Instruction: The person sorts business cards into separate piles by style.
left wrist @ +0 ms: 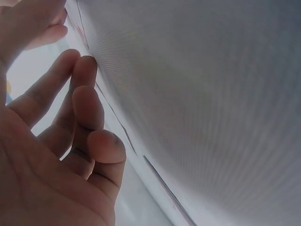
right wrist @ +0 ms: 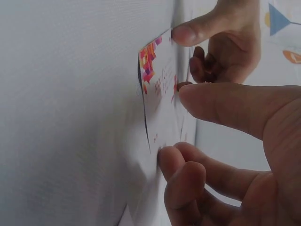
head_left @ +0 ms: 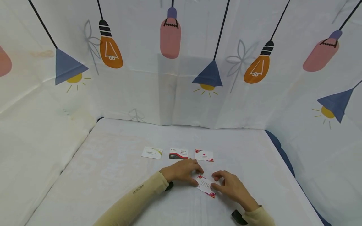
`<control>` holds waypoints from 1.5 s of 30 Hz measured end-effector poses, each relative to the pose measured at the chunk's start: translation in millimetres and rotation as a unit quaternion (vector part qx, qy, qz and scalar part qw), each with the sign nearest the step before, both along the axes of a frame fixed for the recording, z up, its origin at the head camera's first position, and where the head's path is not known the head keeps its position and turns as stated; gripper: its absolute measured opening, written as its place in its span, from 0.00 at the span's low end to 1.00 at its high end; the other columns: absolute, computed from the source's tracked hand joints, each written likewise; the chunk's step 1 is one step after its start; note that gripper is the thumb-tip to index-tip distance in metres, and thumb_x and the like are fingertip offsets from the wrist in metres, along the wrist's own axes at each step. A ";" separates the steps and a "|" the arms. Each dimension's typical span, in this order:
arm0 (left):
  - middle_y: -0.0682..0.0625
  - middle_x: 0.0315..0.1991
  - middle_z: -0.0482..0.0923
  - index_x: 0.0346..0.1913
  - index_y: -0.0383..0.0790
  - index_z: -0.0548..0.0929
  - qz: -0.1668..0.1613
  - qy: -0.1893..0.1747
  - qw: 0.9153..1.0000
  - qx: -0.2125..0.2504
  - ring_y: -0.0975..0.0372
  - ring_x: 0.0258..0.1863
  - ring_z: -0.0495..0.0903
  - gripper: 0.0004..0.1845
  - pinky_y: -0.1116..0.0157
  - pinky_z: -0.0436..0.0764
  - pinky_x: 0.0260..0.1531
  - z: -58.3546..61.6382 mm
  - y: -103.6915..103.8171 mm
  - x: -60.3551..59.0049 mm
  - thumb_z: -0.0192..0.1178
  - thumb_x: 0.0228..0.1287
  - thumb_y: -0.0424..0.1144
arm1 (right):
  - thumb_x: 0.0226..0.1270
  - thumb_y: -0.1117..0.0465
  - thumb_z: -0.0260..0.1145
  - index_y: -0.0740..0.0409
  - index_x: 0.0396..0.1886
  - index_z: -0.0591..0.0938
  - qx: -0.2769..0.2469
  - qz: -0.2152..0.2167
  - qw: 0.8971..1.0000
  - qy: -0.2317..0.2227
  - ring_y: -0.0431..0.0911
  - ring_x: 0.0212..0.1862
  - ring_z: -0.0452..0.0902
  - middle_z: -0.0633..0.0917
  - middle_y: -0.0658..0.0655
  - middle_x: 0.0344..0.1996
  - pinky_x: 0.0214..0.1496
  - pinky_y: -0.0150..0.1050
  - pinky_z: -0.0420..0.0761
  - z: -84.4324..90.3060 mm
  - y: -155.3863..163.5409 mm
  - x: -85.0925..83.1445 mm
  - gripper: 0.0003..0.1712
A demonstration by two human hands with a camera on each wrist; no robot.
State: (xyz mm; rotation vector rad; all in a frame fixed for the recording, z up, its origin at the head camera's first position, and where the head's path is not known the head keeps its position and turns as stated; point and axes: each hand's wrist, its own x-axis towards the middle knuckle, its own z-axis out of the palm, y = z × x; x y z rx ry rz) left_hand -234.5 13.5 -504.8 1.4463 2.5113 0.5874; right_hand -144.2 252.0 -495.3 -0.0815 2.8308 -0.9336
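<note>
A white business card (head_left: 205, 185) with red and purple floral corners lies at a slant on the white table, between the two hands. From the left, my left hand (head_left: 182, 171) has its thumb at the card's left edge, its bent fingers beside the upper corner. My right hand (head_left: 232, 186) is at the opposite side, thumb tip at the card's right edge, fingers loosely bent just off it. In the right wrist view the card (right wrist: 162, 89) shows small print, and the left thumb (right wrist: 186, 35) reaches its far corner. Gaps separate thumb and fingers on both hands.
Three more cards lie in a row farther back: a white and green one (head_left: 152, 153), a red and black one (head_left: 178, 153) and a floral one (head_left: 204, 155). Behind the table hangs a white cloth (head_left: 127, 94) printed with lamps.
</note>
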 end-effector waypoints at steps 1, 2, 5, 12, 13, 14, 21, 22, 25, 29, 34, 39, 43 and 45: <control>0.60 0.46 0.79 0.55 0.49 0.86 -0.002 0.001 1.000 0.002 0.71 0.44 0.74 0.24 0.77 0.71 0.47 -0.9 0.0 -0.3 0.76 0.55 0.50 | 0.57 0.51 0.79 0.50 0.49 0.85 0.002 0.000 1.000 0.001 0.41 0.32 0.71 0.82 0.42 0.36 0.33 0.34 0.72 -0.3 0.5 0.8 0.21; 0.60 0.46 0.79 0.55 0.49 0.86 -0.004 0.003 1.000 0.003 0.71 0.44 0.75 0.24 0.77 0.71 0.48 -1.5 0.0 -0.4 0.76 0.55 0.50 | 0.56 0.51 0.79 0.50 0.48 0.85 0.003 0.001 1.000 0.003 0.40 0.32 0.71 0.82 0.42 0.36 0.33 0.34 0.72 -0.6 1.0 1.7 0.21; 0.60 0.46 0.79 0.55 0.50 0.86 -0.007 0.003 1.000 0.008 0.71 0.45 0.75 0.23 0.77 0.71 0.49 -2.4 0.0 -1.3 0.76 0.56 0.49 | 0.56 0.51 0.79 0.50 0.48 0.85 0.006 0.010 1.000 0.008 0.40 0.32 0.71 0.82 0.42 0.36 0.34 0.33 0.72 -2.0 2.9 3.1 0.21; 0.62 0.47 0.79 0.55 0.50 0.86 -0.009 -0.006 1.000 0.011 0.72 0.46 0.75 0.23 0.77 0.71 0.50 -4.7 1.8 -2.8 0.76 0.56 0.47 | 0.56 0.51 0.80 0.51 0.47 0.85 -0.007 0.040 0.999 0.010 0.38 0.30 0.71 0.82 0.43 0.36 0.32 0.33 0.72 -1.3 6.2 5.2 0.21; 0.62 0.47 0.79 0.55 0.50 0.85 -0.008 -0.007 1.000 0.010 0.72 0.47 0.75 0.23 0.77 0.71 0.51 -4.8 2.1 -2.9 0.76 0.56 0.47 | 0.56 0.51 0.80 0.51 0.47 0.85 -0.008 0.044 0.999 0.010 0.38 0.29 0.71 0.82 0.44 0.36 0.32 0.33 0.72 -1.4 6.4 5.1 0.21; 0.62 0.48 0.79 0.56 0.51 0.85 -0.008 -0.008 1.000 0.009 0.72 0.48 0.76 0.23 0.77 0.71 0.51 -4.7 2.5 -2.9 0.76 0.56 0.47 | 0.56 0.51 0.80 0.51 0.47 0.85 -0.010 0.050 0.999 0.012 0.37 0.29 0.71 0.82 0.44 0.36 0.32 0.33 0.72 -1.4 6.7 5.0 0.21; 0.61 0.50 0.79 0.56 0.50 0.85 -0.018 -0.008 1.000 0.007 0.71 0.50 0.77 0.23 0.77 0.71 0.53 -4.9 3.8 -3.3 0.75 0.57 0.46 | 0.56 0.52 0.79 0.53 0.47 0.85 -0.019 0.066 0.997 0.019 0.37 0.29 0.71 0.82 0.45 0.35 0.32 0.33 0.72 -2.1 8.0 4.3 0.20; 0.61 0.50 0.79 0.56 0.50 0.85 -0.020 -0.008 1.000 0.007 0.71 0.50 0.77 0.23 0.77 0.71 0.53 -5.0 3.9 -3.4 0.75 0.57 0.46 | 0.57 0.52 0.79 0.53 0.47 0.85 -0.020 0.066 0.997 0.019 0.37 0.29 0.71 0.82 0.45 0.35 0.32 0.33 0.72 -1.9 8.0 4.3 0.20; 0.61 0.49 0.79 0.56 0.49 0.85 -0.025 -0.010 1.000 0.009 0.71 0.49 0.77 0.23 0.77 0.71 0.52 -4.4 3.8 -3.8 0.75 0.57 0.45 | 0.57 0.52 0.79 0.53 0.47 0.85 -0.021 0.066 0.997 0.018 0.38 0.29 0.71 0.82 0.45 0.35 0.32 0.33 0.72 -1.9 8.1 4.1 0.20; 0.61 0.49 0.79 0.56 0.49 0.85 -0.026 -0.016 1.000 0.008 0.71 0.48 0.77 0.23 0.77 0.71 0.52 -3.8 4.1 -4.2 0.75 0.57 0.44 | 0.57 0.53 0.79 0.53 0.47 0.85 -0.025 0.069 0.997 0.019 0.38 0.29 0.71 0.82 0.45 0.35 0.32 0.33 0.73 -3.0 8.3 3.9 0.20; 0.60 0.49 0.79 0.57 0.49 0.84 -0.022 -0.020 1.000 0.004 0.71 0.47 0.76 0.24 0.77 0.71 0.51 -3.3 4.8 -4.3 0.75 0.57 0.44 | 0.57 0.53 0.79 0.53 0.47 0.85 -0.031 0.070 0.997 0.018 0.37 0.28 0.71 0.82 0.46 0.35 0.31 0.33 0.73 -4.2 9.5 3.4 0.20; 0.60 0.48 0.77 0.57 0.49 0.84 -0.017 -0.027 0.999 0.002 0.71 0.46 0.75 0.24 0.77 0.71 0.49 -3.5 4.9 -3.7 0.75 0.57 0.45 | 0.58 0.52 0.78 0.53 0.47 0.85 -0.045 0.072 0.996 0.005 0.38 0.28 0.71 0.83 0.47 0.36 0.31 0.33 0.73 -3.7 11.2 2.6 0.20; 0.60 0.48 0.76 0.58 0.50 0.84 -0.019 -0.028 0.999 0.003 0.70 0.46 0.75 0.24 0.77 0.71 0.49 -2.7 4.4 -3.1 0.76 0.57 0.45 | 0.59 0.52 0.78 0.53 0.48 0.86 -0.051 0.075 0.996 0.000 0.39 0.28 0.72 0.83 0.48 0.36 0.31 0.33 0.73 -3.6 12.5 1.6 0.19; 0.60 0.48 0.76 0.58 0.50 0.84 -0.020 -0.028 0.999 0.004 0.70 0.47 0.75 0.25 0.77 0.71 0.49 -1.6 4.1 -2.7 0.76 0.57 0.45 | 0.59 0.52 0.78 0.52 0.48 0.86 -0.052 0.076 0.996 -0.001 0.39 0.29 0.72 0.83 0.48 0.37 0.32 0.33 0.73 -4.1 13.3 1.1 0.19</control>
